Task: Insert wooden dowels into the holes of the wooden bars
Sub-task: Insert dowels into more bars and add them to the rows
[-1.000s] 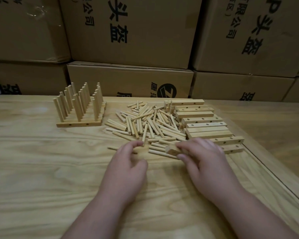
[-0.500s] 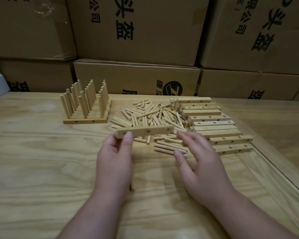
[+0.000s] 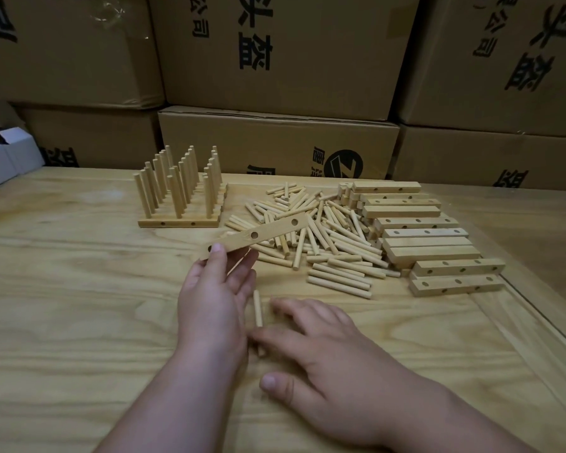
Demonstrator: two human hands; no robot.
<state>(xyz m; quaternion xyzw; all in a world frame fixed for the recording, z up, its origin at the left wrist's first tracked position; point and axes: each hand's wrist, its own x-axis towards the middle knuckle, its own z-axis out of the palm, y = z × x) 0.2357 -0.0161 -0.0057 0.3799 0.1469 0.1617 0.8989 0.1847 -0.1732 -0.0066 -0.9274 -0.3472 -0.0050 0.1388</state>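
Left hand (image 3: 214,299) holds bar (image 3: 258,235); right hand (image 3: 327,351) — touching dowel (image 3: 258,308).

Dim, warm and even, lit softly from overhead, with faint shadows beneath the hands on the tabletop (image 3: 79,289), wide-angle bowing toward the edges, slight softness on near forearms.
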